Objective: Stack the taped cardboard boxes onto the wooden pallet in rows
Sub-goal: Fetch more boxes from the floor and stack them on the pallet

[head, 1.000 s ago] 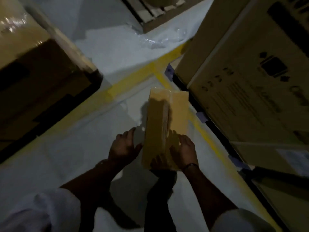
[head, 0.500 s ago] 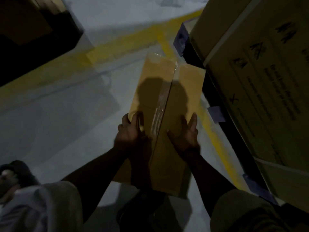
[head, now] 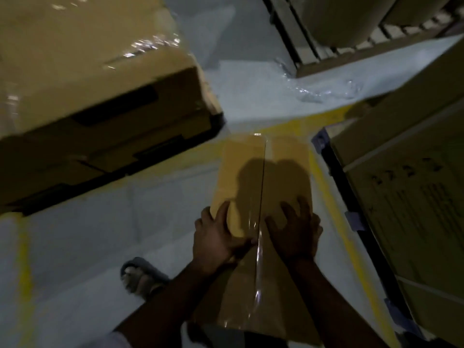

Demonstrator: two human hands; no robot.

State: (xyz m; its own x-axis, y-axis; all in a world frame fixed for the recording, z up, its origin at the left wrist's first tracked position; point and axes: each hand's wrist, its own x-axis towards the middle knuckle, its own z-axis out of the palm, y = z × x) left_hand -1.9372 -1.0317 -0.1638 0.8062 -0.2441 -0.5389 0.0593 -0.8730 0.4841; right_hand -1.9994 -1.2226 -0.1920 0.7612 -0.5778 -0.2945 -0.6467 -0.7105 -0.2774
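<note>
1. Gripping the left edge of the taped cardboard box (head: pixel 283 172), the left hand (head: pixel 216 237) keeps its fingers along that edge and its thumb across the top face, toward the clear tape (head: pixel 258 247) on the middle seam.
2. The right hand (head: pixel 296 232) lies flat on the top face just right of the tape, with fingers spread and straight, grasping nothing.
3. The box reaches away from both hands; I cannot tell whether it rests on the floor (head: pixel 100 234).
4. Near the left hand, lower and to its left, a foot in a sandal (head: pixel 140 275) stands on the floor.
5. Right of the right hand stand printed cartons (head: pixel 414 197); a yellow line (head: pixel 336 217) runs between.
6. Far left of the left hand is a film-wrapped carton stack (head: pixel 88 71).
7. Farthest beyond the hands lies a wooden pallet (head: pixel 308 56).
</note>
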